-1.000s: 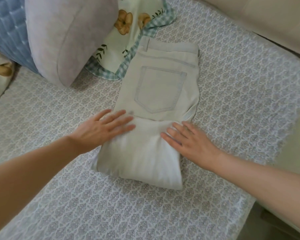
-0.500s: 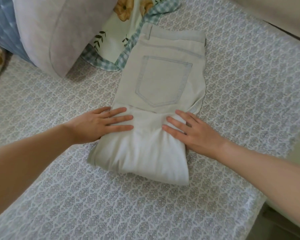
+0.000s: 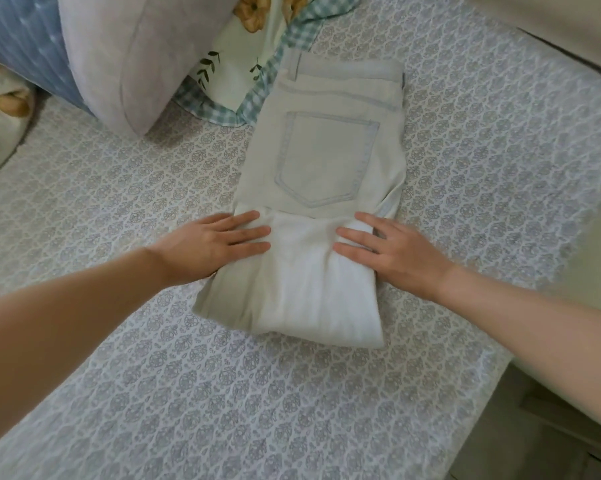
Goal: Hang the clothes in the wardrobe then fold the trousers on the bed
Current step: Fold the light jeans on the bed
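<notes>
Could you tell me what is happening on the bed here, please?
A person is folding pale trousers on the patterned bed. The legs are doubled up over the seat, and both hands press flat on that fold, the left hand at its left edge, the right hand at its right.

Both my hands flat, palms down.
Left hand [image 3: 205, 247] and right hand [image 3: 392, 252]: fingers straight, pointing inward, forearms extended.
</notes>
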